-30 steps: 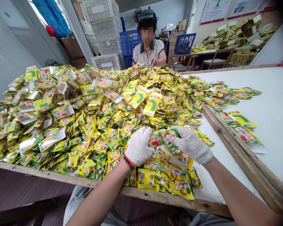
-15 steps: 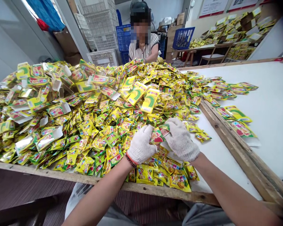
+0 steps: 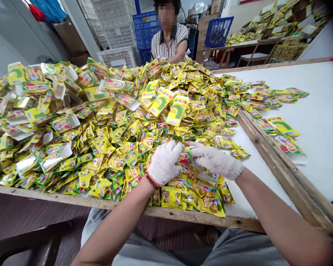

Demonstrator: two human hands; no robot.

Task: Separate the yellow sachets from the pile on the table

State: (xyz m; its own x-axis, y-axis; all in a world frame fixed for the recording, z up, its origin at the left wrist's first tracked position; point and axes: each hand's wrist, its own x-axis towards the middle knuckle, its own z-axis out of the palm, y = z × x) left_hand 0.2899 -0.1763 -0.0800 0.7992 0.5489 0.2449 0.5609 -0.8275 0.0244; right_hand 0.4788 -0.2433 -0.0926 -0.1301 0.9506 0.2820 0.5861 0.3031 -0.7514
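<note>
One box is held by the left hand; the grip of the right hand cannot be told. Tabletop, edged by wood, is exposed at three o'clock.

Floor: dark, reddish, finely striped. Rear: white crates stacked beside blue crates; at right, wooden chair by back table. Rear wall: pale.
</note>
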